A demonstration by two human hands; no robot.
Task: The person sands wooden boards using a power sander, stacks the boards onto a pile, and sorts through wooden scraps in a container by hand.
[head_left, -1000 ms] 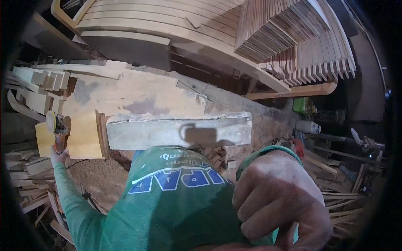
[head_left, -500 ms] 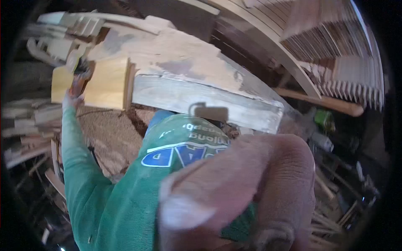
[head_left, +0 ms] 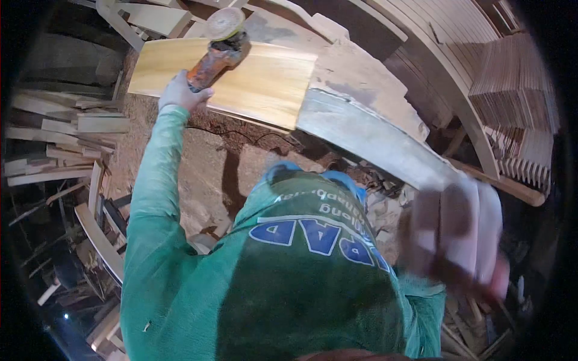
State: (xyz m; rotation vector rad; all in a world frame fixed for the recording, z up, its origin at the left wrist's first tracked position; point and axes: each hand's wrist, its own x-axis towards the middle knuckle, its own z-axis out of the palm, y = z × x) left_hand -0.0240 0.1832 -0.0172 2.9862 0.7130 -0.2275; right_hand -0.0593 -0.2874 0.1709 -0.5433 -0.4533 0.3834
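Observation:
My left hand (head_left: 179,95) is closed around the orange body of an angle grinder (head_left: 212,64), arm stretched out. A round, pale sanding disc (head_left: 225,23) sits at the grinder's far end, face up. Beneath the tool lies a smooth yellow wooden board (head_left: 274,75); part of it is hidden by the grinder and my hand. My right hand (head_left: 454,231) is raised close to the camera on the right, smeared by motion. Its fingers look side by side, but whether they hold anything cannot be made out.
The board lies on a dusty workbench (head_left: 367,75) with a grey-white front beam (head_left: 367,132). Cut wood pieces (head_left: 78,126) are piled at left. Stacked slats (head_left: 512,84) and a long curved wooden piece (head_left: 475,126) are at right. Sawdust and a dark cord cover the floor below.
The view has swung left, so the board and grinder appear further right and fully in sight. My right hand has moved from close before the camera out to the right.

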